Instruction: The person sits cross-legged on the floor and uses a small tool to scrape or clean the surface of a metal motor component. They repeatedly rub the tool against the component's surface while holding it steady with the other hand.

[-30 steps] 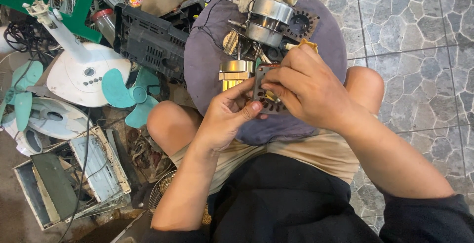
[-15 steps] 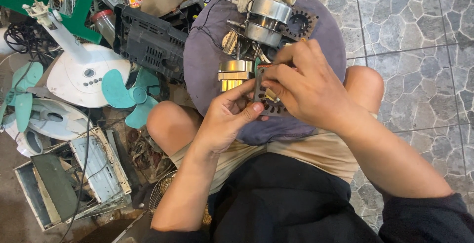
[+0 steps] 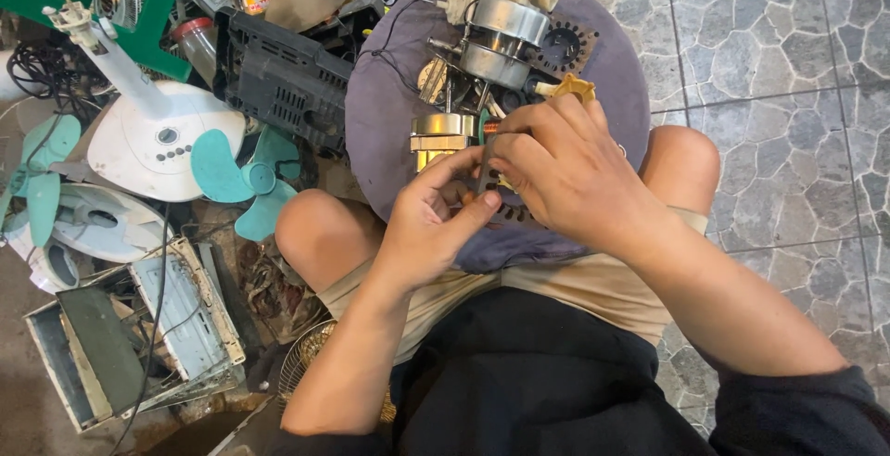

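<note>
Stator piece: a dark ring-shaped motor part (image 3: pixel 491 173), pinched between both hands just above the purple cushion (image 3: pixel 380 132), over the lap.
Left hand (image 3: pixel 431 224): fingers curled narrow, thumb pressed on the part's lower edge.
Right hand (image 3: pixel 561 173): closed over the part from above, hiding most of it.
Change: almost none over the last second; both hands keep the same grip, with only slight finger shifts, so the work looks fine and slow.
Nearby: fan motor (image 3: pixel 501 34) lying on the cushion beyond the hands.
Left side: teal fan blade (image 3: pixel 236 173), white fan base (image 3: pixel 153 141).
</note>
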